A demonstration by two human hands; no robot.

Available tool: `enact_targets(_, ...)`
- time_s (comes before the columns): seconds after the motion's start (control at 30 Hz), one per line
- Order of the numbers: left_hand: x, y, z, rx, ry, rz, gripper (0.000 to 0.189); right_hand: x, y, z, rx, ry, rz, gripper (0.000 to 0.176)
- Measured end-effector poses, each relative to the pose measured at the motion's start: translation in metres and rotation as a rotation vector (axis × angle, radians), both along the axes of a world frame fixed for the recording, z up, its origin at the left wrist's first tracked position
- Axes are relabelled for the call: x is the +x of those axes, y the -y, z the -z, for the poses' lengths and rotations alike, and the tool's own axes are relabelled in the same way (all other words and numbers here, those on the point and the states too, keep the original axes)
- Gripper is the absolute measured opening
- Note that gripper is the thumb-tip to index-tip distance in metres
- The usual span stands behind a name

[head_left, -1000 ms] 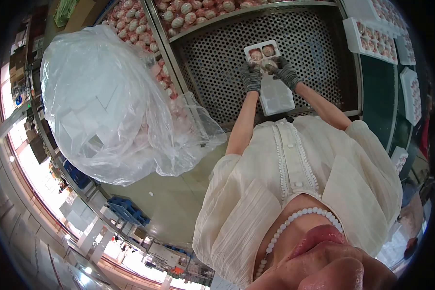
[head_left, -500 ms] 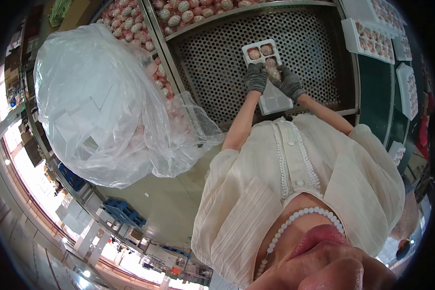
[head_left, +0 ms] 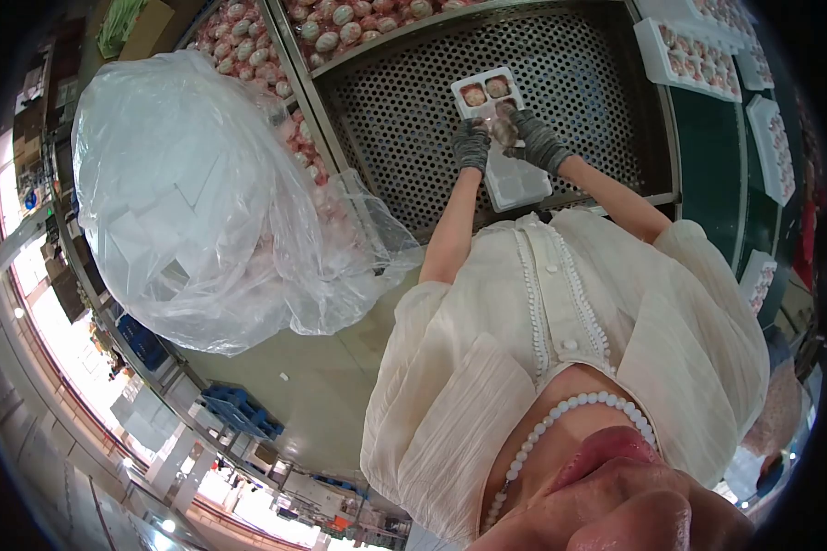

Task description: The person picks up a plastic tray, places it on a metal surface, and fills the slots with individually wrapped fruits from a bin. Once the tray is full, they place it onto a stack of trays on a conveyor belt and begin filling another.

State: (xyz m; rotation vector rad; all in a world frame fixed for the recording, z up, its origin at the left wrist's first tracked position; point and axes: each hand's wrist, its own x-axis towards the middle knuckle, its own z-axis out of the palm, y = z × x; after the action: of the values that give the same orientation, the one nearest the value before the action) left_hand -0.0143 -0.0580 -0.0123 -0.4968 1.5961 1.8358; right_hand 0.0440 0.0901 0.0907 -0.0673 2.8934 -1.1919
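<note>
A white compartment tray (head_left: 521,190) rests on the perforated metal surface. Wrapped egg-shaped pieces (head_left: 497,87) fill its two far compartments, and the near compartments look unfilled. My left hand (head_left: 471,147), in a grey striped glove, closes at the tray's left edge. Gloved the same way, my right hand (head_left: 539,140) reaches over the tray from the right, its fingers bent round a wrapped egg-shaped piece (head_left: 503,131) above the middle compartments. The fingers partly hide that piece and the compartment under it.
Many wrapped pieces (head_left: 340,30) lie in a metal-edged bin beyond and to the left. A large clear plastic bag (head_left: 184,193) of white trays bulges at left. Filled trays (head_left: 698,62) stand on the green surface (head_left: 710,170) at right. Blue pallets (head_left: 239,410) lie on the floor.
My right hand has turned and shifted over the tray's middle with the wrapped piece. My left hand has moved slightly left and lower along the tray's edge.
</note>
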Motion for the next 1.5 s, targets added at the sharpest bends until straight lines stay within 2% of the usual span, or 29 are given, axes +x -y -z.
enact_targets(0.03, -0.005, 0.006, 0.015, 0.06, -0.012, -0.027, 0.012, -0.003, 0.002, 0.001, 0.108, -0.055, -0.112, 0.068)
enact_targets(0.07, -0.012, 0.004, 0.009, -0.08, -0.025, -0.018, 0.011, -0.006, 0.007, 0.002, 0.172, -0.091, -0.13, 0.059)
enact_targets(0.1, -0.011, 0.003, 0.01, -0.078, -0.026, -0.02, 0.011, -0.009, 0.012, 0.004, 0.173, -0.092, -0.132, 0.059)
enact_targets(0.17, -0.007, 0.002, 0.014, -0.721, -0.614, 0.215, 0.016, -0.012, 0.022, 0.007, 0.144, 0.126, -0.094, 0.052)
enact_targets(0.2, -0.007, 0.002, -0.006, -0.723, -0.611, 0.215, 0.016, -0.012, 0.025, 0.015, 0.082, 0.11, -0.051, 0.048)
enact_targets(0.27, -0.011, -0.006, -0.05, -0.992, -0.815, 0.46, 0.016, -0.006, 0.022, 0.027, 0.087, 0.094, -0.052, 0.05)
enact_targets(0.33, -0.015, -0.012, -0.069, -0.948, -0.711, 0.482, 0.016, -0.003, 0.022, 0.025, 0.092, 0.085, -0.045, 0.051)
enact_targets(0.37, -0.015, -0.014, -0.071, -0.902, -0.608, 0.501, 0.017, -0.002, 0.023, 0.015, 0.204, 0.069, -0.049, 0.053)
enact_targets(0.4, -0.017, -0.013, -0.056, -0.953, -0.604, 0.541, 0.018, -0.004, 0.023, 0.006, 0.315, 0.054, -0.055, 0.055)
enact_targets(0.43, -0.017, -0.013, -0.05, -0.952, -0.599, 0.541, 0.018, -0.011, 0.024, -0.001, 0.315, 0.058, -0.057, 0.055)
enact_targets(0.5, -0.018, -0.01, -0.043, -0.776, -0.597, 0.427, 0.017, -0.023, 0.026, -0.001, 0.32, 0.436, -0.097, 0.057)
enact_targets(0.57, -0.016, -0.009, -0.037, -0.786, -0.657, 0.462, 0.019, -0.03, 0.019, 0.005, 0.298, 0.35, -0.048, 0.057)
enact_targets(0.63, -0.011, -0.005, -0.033, -0.815, -0.762, 0.527, 0.022, -0.036, 0.012, 0.016, 0.073, 0.28, -0.024, 0.055)
enact_targets(0.67, -0.005, -0.002, -0.032, -0.819, -0.756, 0.529, 0.022, -0.038, 0.01, 0.018, 0.047, 0.39, -0.028, 0.052)
enact_targets(0.7, 0.0, -0.002, -0.031, -0.793, -0.822, 0.446, 0.023, -0.038, 0.012, 0.009, 0.044, 0.39, -0.032, 0.052)
enact_targets(0.77, -0.003, -0.002, -0.035, -0.766, -0.897, 0.35, 0.024, -0.043, 0.013, -0.003, 0.31, 0.308, -0.116, 0.048)
enact_targets(0.8, -0.004, -0.002, -0.039, -0.787, -0.886, 0.436, 0.025, -0.039, 0.015, 0.005, 0.344, 0.072, -0.053, 0.031)
enact_targets(0.87, -0.005, -0.007, -0.042, -0.806, -0.871, 0.518, 0.025, -0.04, 0.025, 0.015, 0.312, 0.008, -0.026, 0.029)
enact_targets(0.9, -0.005, -0.011, -0.04, -0.869, -0.747, 0.525, 0.027, -0.038, 0.028, 0.022, 0.275, -0.051, 0.005, 0.026)
enact_targets(0.93, -0.006, -0.014, -0.037, -0.929, -0.625, 0.531, 0.028, -0.041, 0.029, 0.03, 0.19, 0.064, 0.051, 0.024)
enact_targets(0.97, -0.008, -0.014, -0.033, -0.928, -0.628, 0.529, 0.028, -0.045, 0.027, 0.039, 0.192, 0.061, 0.051, 0.024)
enact_targets(1.07, -0.009, -0.013, -0.024, -0.89, -0.796, 0.499, 0.026, -0.05, 0.018, 0.053, 0.149, 0.078, 0.08, 0.025)
enact_targets(1.13, 0.0, -0.009, -0.029, -0.685, -0.772, 0.344, 0.028, -0.051, 0.021, 0.021, 0.158, 0.197, 0.037, 0.026)
enact_targets(1.17, 0.004, -0.005, -0.033, -0.685, -0.78, 0.346, 0.028, -0.044, 0.022, 0.033, 0.157, 0.19, 0.041, 0.026)
enact_targets(1.23, 0.001, -0.003, -0.039, -0.69, -0.735, 0.327, 0.023, -0.04, 0.023, 0.037, 0.344, 0.014, 0.038, 0.026)
enact_targets(1.3, -0.006, -0.004, -0.022, -0.66, -0.688, 0.287, 0.021, -0.053, 0.024, 0.036, 0.388, -0.042, 0.066, 0.023)
enact_targets(1.37, -0.008, -0.004, -0.012, -0.626, -0.621, 0.262, 0.019, -0.066, 0.03, 0.034, 0.376, 0.3, -0.031, 0.019)
enact_targets(1.43, -0.019, -0.001, -0.015, -0.74, -0.49, 0.317, 0.015, -0.074, 0.032, 0.032, 0.441, 0.254, -0.047, 0.014)
enact_targets(1.5, -0.017, 0.0, -0.022, -0.666, -0.453, 0.339, 0.013, -0.075, 0.029, 0.033, 0.483, 0.364, -0.064, 0.015)
